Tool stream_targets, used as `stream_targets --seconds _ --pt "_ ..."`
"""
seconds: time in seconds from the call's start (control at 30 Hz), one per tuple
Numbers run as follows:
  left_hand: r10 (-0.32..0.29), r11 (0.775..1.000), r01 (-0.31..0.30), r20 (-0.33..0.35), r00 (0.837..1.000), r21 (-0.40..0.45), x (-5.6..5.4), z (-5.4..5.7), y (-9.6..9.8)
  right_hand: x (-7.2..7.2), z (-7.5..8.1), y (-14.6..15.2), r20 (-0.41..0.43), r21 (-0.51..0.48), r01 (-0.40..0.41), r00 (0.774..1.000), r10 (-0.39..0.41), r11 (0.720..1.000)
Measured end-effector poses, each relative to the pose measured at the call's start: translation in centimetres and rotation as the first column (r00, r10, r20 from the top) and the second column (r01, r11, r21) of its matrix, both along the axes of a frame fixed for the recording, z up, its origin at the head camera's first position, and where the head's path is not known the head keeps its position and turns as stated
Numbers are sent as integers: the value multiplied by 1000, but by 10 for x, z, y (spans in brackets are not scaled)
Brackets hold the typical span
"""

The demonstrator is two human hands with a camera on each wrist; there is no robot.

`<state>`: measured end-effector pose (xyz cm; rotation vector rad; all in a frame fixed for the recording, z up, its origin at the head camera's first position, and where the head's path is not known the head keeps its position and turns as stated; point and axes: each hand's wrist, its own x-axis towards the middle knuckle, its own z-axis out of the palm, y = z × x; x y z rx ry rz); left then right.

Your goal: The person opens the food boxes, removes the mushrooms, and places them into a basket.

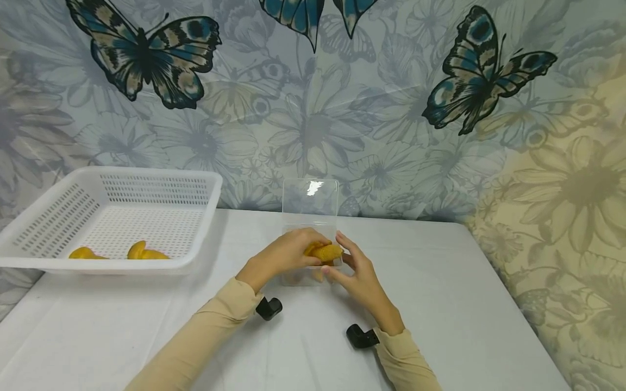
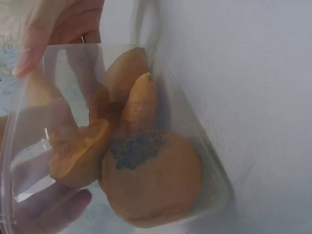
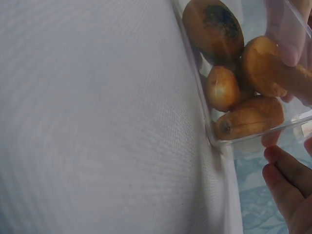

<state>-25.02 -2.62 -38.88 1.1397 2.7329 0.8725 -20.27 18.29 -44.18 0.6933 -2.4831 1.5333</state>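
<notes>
On the table, a clear plastic box (image 1: 293, 278) stands with its lid (image 1: 310, 201) raised at the back. My left hand (image 1: 288, 250) reaches in from the left and holds a yellow mushroom (image 1: 326, 253) at the box opening. At the box's right end is my right hand (image 1: 361, 277), its thumb at the front corner and its fingers toward the back. In the left wrist view, the right thumb touches the rim. Through the wall show several mushrooms, among them a large round one (image 2: 153, 183) with a dark patch and a narrow one (image 2: 141, 105).
A white perforated basket (image 1: 202, 239) stands at the back left with yellow mushrooms (image 1: 146, 252) in it. White cloth (image 1: 440, 282) covers the table. A butterfly-patterned backdrop (image 1: 313, 125) hangs behind. Black wrist cameras (image 1: 269, 308) sit on both sleeves.
</notes>
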Motion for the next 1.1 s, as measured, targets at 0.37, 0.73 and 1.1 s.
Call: stream_targets --seconds 0.37,0.73,1.1 --pt "64 996 -56 -108 992 68 7 9 -9 -2 0 -2 7 8 15 1000 -15 1000" --pt "141 985 -125 -137 981 119 15 21 -27 -1 0 -1 12 1 21 1000 -21 1000" --pt "188 964 -151 -164 968 218 20 32 -57 -1 0 -2 12 -5 25 1000 -25 1000"
